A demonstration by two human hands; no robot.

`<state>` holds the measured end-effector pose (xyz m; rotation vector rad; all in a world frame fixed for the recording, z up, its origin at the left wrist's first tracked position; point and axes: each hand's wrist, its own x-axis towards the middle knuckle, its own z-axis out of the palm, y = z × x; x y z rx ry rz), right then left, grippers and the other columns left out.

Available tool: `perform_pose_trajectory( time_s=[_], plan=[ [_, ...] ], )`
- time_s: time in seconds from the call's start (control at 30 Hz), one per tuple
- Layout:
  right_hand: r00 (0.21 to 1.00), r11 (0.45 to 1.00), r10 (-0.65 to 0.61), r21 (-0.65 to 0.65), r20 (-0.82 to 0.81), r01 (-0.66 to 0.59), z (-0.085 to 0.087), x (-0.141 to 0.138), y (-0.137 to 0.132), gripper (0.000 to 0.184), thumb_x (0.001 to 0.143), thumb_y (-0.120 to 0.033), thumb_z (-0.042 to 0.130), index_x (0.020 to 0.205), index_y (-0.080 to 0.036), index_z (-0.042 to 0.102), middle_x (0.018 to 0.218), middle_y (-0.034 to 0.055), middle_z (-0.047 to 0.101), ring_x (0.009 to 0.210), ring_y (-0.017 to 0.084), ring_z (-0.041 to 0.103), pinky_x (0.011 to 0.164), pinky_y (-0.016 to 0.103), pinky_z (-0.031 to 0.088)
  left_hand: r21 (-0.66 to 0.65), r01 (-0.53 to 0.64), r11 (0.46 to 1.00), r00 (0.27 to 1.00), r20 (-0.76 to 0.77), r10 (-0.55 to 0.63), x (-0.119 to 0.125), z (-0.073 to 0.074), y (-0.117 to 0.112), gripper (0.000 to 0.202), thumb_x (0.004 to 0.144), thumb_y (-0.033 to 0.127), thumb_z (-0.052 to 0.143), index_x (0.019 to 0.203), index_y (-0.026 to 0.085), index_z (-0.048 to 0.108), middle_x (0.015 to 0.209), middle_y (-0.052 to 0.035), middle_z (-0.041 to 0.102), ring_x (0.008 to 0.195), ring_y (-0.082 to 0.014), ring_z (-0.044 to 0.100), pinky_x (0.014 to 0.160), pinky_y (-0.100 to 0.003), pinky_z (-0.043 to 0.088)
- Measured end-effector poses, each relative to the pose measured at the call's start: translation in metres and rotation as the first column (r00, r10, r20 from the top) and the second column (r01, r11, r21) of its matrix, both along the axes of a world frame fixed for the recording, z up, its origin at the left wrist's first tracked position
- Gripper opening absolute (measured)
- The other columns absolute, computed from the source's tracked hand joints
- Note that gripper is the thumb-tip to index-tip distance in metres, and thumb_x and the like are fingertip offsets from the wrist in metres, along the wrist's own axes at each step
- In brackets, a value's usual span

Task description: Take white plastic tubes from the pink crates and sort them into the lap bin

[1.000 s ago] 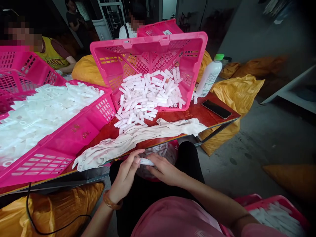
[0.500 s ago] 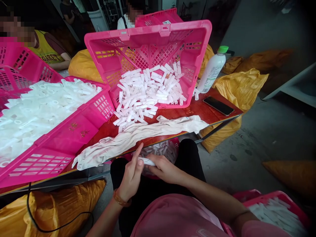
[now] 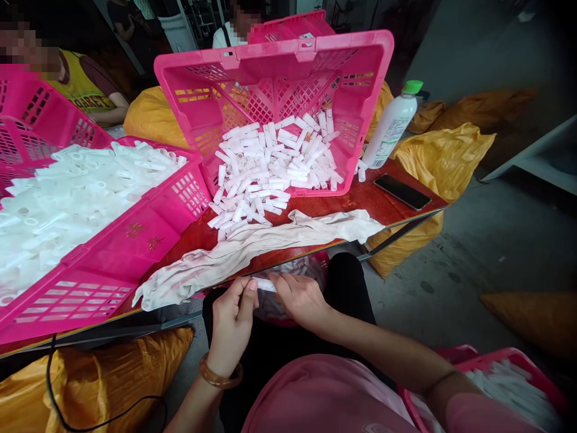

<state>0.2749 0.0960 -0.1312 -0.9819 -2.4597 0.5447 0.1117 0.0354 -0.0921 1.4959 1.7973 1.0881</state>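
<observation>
White plastic tube [image 3: 265,285] pinched between left hand [image 3: 231,325] and right hand [image 3: 300,299], at 12 o'clock, just off counter [image 3: 374,193] edge. Left fingers pressed together, right slightly spread.

A bare workshop for hand piecework: pink plastic crates [image 3: 270,57] heaped with small white plastic tubes [image 3: 274,159], yellow woven sacks [image 3: 444,159] on a concrete floor [image 3: 451,282], and co-workers [image 3: 79,90] close by

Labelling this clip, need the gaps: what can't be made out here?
Head view:
White tube: left end hidden by the left hand; right hand covers part of it.
Pink basket under the table: contents mostly hidden by the table edge and hands.
Pink crate: cut off by the lower right edge.
Bottle label: text too small.
</observation>
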Motion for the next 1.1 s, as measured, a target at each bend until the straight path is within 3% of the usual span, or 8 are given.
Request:
perform_pose_trajectory(
  time_s=[0.13, 0.27, 0.3, 0.47, 0.63, 0.8, 0.93, 1.1],
  plan=[
    [0.982, 0.957, 0.083, -0.263, -0.167, -0.125, 0.009, 0.008, 0.008, 0.02, 0.092, -0.015, 0.046, 0.108, -0.015, 0.059, 0.084, 0.0055, 0.062, 0.07, 0.015, 0.056, 0.066, 0.025, 0.047, 0.03, -0.007, 1.0, 0.994, 0.113, 0.003, 0.008, 0.0, 0.007, 0.036, 0.098, 0.04, 0.045, 0.068, 0.021, 0.047, 0.058, 0.0028, 0.046, 0.054, -0.013, 0.043, 0.054, -0.025, 0.037],
    [0.862, 0.628, 0.341, -0.591, -0.376, -0.506, 0.019, 0.022, 0.01, 0.014, 0.095, -0.023, 0.045, 0.099, -0.018, 0.057, 0.059, -0.0075, 0.042, 0.046, 0.008, 0.037, 0.049, 0.018, 0.038, 0.123, 0.186, 0.975, 0.978, 0.074, -0.196, 0.0, -0.001, 0.0, 0.034, 0.098, 0.037, 0.047, 0.068, 0.021, 0.053, 0.06, 0.0011, 0.051, 0.056, -0.0139, 0.047, 0.057, -0.027, 0.039],
    [0.863, 0.639, 0.352, -0.581, -0.362, -0.504, 0.018, 0.024, 0.01, 0.014, 0.096, -0.023, 0.044, 0.1, -0.018, 0.057, 0.059, -0.0074, 0.042, 0.046, 0.008, 0.037, 0.049, 0.019, 0.038, 0.126, 0.213, 0.969, 0.974, 0.056, -0.221, -0.001, -0.002, -0.002, 0.033, 0.097, 0.037, 0.048, 0.069, 0.021, 0.054, 0.061, 0.0008, 0.052, 0.057, -0.0141, 0.048, 0.058, -0.027, 0.039],
    [0.997, 0.988, 0.073, -0.136, -0.039, -0.078, 0.004, 0.012, 0.0, 0.021, 0.092, -0.017, 0.048, 0.11, -0.012, 0.058, 0.085, 0.0094, 0.064, 0.072, 0.019, 0.06, 0.065, 0.028, 0.047, 0.032, 0.098, 0.995, 0.984, 0.146, -0.102, 0.008, -0.009, -0.007, 0.037, 0.099, 0.037, 0.047, 0.066, 0.021, 0.05, 0.062, 0.0019, 0.046, 0.058, -0.0134, 0.044, 0.057, -0.026, 0.036],
    [0.992, 0.983, 0.069, -0.162, -0.106, -0.086, 0.003, 0.008, -0.005, 0.023, 0.093, -0.015, 0.047, 0.114, -0.013, 0.057, 0.092, 0.0095, 0.066, 0.078, 0.019, 0.062, 0.069, 0.027, 0.048, 0.065, -0.017, 0.998, 0.964, 0.267, -0.001, 0.016, -0.017, -0.014, 0.034, 0.098, 0.036, 0.048, 0.069, 0.019, 0.049, 0.061, 0.0031, 0.044, 0.058, -0.0121, 0.042, 0.058, -0.024, 0.036],
    [0.855, 0.725, 0.322, -0.476, -0.405, -0.499, 0.012, 0.019, 0.001, 0.009, 0.093, -0.015, 0.05, 0.096, -0.015, 0.059, 0.08, -0.0006, 0.061, 0.067, 0.01, 0.055, 0.062, 0.018, 0.043, 0.147, 0.139, 0.979, 0.98, 0.119, -0.157, 0.012, -0.019, -0.021, 0.033, 0.098, 0.031, 0.048, 0.068, 0.017, 0.053, 0.062, 0.002, 0.049, 0.059, -0.0113, 0.046, 0.059, -0.022, 0.037],
    [0.978, 0.928, 0.154, -0.318, -0.139, -0.192, 0.005, 0.019, -0.001, 0.013, 0.094, -0.019, 0.05, 0.103, -0.017, 0.058, 0.087, 0.0029, 0.064, 0.07, 0.013, 0.056, 0.064, 0.022, 0.039, 0.044, 0.235, 0.971, 0.968, 0.078, -0.237, 0.017, -0.018, -0.022, 0.031, 0.101, 0.033, 0.04, 0.081, 0.018, 0.057, 0.071, -0.0004, 0.053, 0.067, -0.0135, 0.05, 0.065, -0.023, 0.041],
    [0.992, 0.924, 0.123, -0.37, 0.042, -0.099, -0.038, 0.025, -0.004, 0.014, 0.09, -0.019, 0.051, 0.102, -0.02, 0.059, 0.085, 0.0026, 0.066, 0.074, 0.016, 0.062, 0.065, 0.023, 0.039, -0.178, 0.394, 0.902, 0.919, 0.092, -0.383, -0.002, -0.024, -0.013, 0.033, 0.097, 0.043, 0.047, 0.11, 0.019, 0.065, 0.08, -0.0024, 0.064, 0.071, -0.016, 0.058, 0.066, -0.025, 0.047]
  ],
)
